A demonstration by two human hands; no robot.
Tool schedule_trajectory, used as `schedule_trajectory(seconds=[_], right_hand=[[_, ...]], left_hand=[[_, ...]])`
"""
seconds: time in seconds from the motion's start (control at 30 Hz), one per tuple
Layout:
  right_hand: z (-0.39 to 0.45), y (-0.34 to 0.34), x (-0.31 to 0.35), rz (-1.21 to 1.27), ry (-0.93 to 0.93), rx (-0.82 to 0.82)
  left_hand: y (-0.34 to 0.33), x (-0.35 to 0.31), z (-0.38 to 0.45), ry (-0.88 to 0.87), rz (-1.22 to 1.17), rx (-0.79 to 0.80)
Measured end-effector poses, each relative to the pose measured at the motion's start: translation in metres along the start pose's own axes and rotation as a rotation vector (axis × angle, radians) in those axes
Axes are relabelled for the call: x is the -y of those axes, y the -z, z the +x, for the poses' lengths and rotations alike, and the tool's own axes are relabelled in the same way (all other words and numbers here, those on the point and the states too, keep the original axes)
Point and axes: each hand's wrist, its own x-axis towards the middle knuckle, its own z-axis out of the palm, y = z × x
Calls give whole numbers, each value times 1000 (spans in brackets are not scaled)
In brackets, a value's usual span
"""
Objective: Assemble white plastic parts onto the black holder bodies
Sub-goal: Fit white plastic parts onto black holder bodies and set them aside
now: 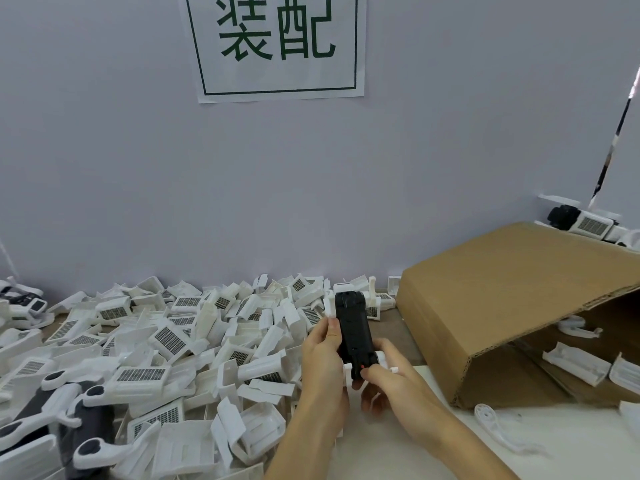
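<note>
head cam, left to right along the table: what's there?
Black-and-white assembled units → pile of white plastic parts → left hand → black holder body → right hand → cardboard box

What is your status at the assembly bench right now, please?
Both hands, left and right, gripping black holder body. White part at its top. Nothing obstructing.

A black holder body (354,334) stands lengthwise between both grips, white plastic parts (166,344) heaped left of them.
</note>
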Motion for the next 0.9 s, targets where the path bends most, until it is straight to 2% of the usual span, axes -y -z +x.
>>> schedule_trajectory(seconds=[0.23,0.33,0.47,0.63,0.77,0.9], right_hand=[[1,1,2,59,2,-22],[4,0,4,259,-12,-86],[7,-1,10,519,-43,-167],[2,-1,15,638,-51,-79],[1,2,20,758,-59,-17],[-1,4,22,795,-147,5]], left_hand=[[0,-4,-2,40,-119,19],[1,-6,-4,139,-248,58],[2,-5,-3,49,-217,55],[2,-7,-3,91,-174,74],[0,-7,-4,93,-128,198],[0,-7,-6,114,-163,314]])
